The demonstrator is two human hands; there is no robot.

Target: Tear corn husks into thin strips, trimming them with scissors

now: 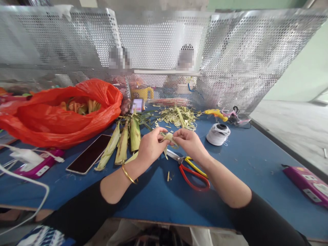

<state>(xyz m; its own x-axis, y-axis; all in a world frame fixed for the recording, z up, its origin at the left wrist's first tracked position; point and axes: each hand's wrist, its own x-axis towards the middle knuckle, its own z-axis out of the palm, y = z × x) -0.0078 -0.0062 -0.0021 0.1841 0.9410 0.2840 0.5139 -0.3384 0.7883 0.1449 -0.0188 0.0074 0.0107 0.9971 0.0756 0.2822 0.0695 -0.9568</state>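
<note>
Both hands meet above the middle of the blue table, pinching one pale green strip of husk (168, 137) between them. My left hand (153, 145) is closed on its left side, with a gold bangle at the wrist. From the other side my right hand (189, 143) grips the strip with thumb and forefinger. A loose end of husk hangs below the fingertips. Just under the hands lie scissors (196, 183) with one red and one yellow handle. To the left are several corn husks (121, 147), and behind the hands spreads a pile of husk scraps (179, 117).
On the left are a red plastic bag (64, 126), a phone (89, 154) and a purple power strip (38, 165) with white cables. A thread spool (217, 135), yellow tool (216, 114), glasses (239, 119) and another power strip (309, 184) are right. Perforated metal panels (164, 37) stand behind.
</note>
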